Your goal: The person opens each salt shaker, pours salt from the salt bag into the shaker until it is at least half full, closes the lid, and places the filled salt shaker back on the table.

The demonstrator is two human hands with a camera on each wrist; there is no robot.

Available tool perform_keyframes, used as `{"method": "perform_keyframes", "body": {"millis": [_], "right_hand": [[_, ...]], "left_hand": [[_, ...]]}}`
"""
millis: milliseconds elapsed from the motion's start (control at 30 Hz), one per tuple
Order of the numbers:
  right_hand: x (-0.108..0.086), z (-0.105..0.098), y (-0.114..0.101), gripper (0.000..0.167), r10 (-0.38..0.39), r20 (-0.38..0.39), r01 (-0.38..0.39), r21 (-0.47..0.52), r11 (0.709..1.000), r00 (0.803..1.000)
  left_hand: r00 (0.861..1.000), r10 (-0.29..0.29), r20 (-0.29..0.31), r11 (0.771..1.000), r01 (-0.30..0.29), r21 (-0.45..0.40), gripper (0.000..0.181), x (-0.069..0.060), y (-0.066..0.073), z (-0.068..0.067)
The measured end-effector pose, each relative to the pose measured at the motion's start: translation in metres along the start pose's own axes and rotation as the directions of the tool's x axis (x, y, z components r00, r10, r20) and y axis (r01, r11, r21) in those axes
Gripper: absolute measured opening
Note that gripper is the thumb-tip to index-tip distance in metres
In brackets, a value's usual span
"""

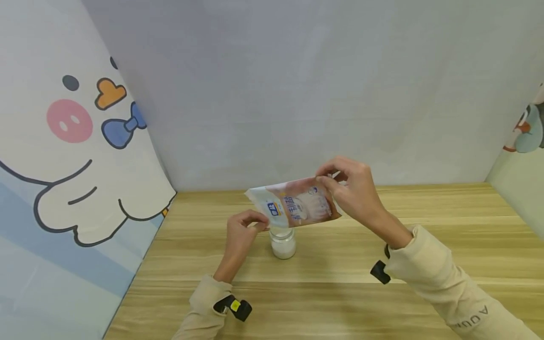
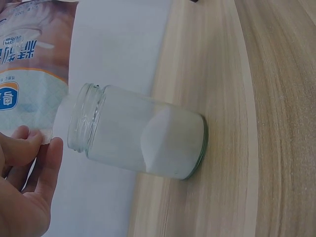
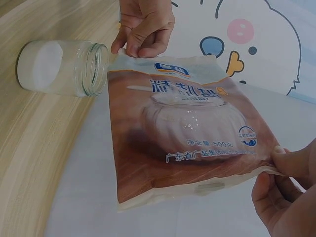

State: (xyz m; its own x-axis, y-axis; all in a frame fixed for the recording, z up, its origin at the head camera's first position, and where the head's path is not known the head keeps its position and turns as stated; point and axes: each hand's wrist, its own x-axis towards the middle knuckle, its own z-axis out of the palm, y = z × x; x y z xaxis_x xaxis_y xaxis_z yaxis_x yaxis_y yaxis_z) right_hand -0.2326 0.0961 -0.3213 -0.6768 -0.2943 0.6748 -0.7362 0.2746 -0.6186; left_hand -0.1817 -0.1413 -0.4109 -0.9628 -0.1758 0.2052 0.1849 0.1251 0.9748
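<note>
A printed salt bag [image 1: 303, 203], brown and pale blue, is held tilted over an open glass jar [image 1: 283, 244]. My left hand [image 1: 243, 236] pinches the bag's lower corner beside the jar mouth. My right hand [image 1: 353, 192] pinches the bag's opposite end, higher up and to the right. In the left wrist view, white salt [image 2: 165, 143] lies in a sloped heap at the bottom of the jar. White material also shows between the bag's corner and the jar mouth. The jar stands upright on the table.
The wood-grain table [image 1: 340, 307] carries the jar. Behind it rises a plain grey-white backdrop [image 1: 318, 94]. A panel with a cartoon figure [image 1: 106, 189] stands along the left, and another printed panel [image 1: 527, 198] along the right.
</note>
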Motion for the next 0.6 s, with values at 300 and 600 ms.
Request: {"method": "perform_keyframes", "body": {"millis": [300, 600], "right_hand": [[0.0006, 0.0003, -0.0008, 0.008, -0.001, -0.003, 0.001, 0.004, 1.000, 1.000], [0.0007, 0.0008, 0.0001, 0.009, -0.004, -0.002, 0.004, 0.004, 1.000, 1.000]], "left_hand": [[1.000, 0.006, 0.002, 1.000, -0.006, 0.004, 0.008, -0.0006, 0.0007, -0.0005], [1.000, 0.010, 0.001, 1.000, -0.010, 0.006, 0.008, -0.0008, 0.0017, -0.0013]]}}
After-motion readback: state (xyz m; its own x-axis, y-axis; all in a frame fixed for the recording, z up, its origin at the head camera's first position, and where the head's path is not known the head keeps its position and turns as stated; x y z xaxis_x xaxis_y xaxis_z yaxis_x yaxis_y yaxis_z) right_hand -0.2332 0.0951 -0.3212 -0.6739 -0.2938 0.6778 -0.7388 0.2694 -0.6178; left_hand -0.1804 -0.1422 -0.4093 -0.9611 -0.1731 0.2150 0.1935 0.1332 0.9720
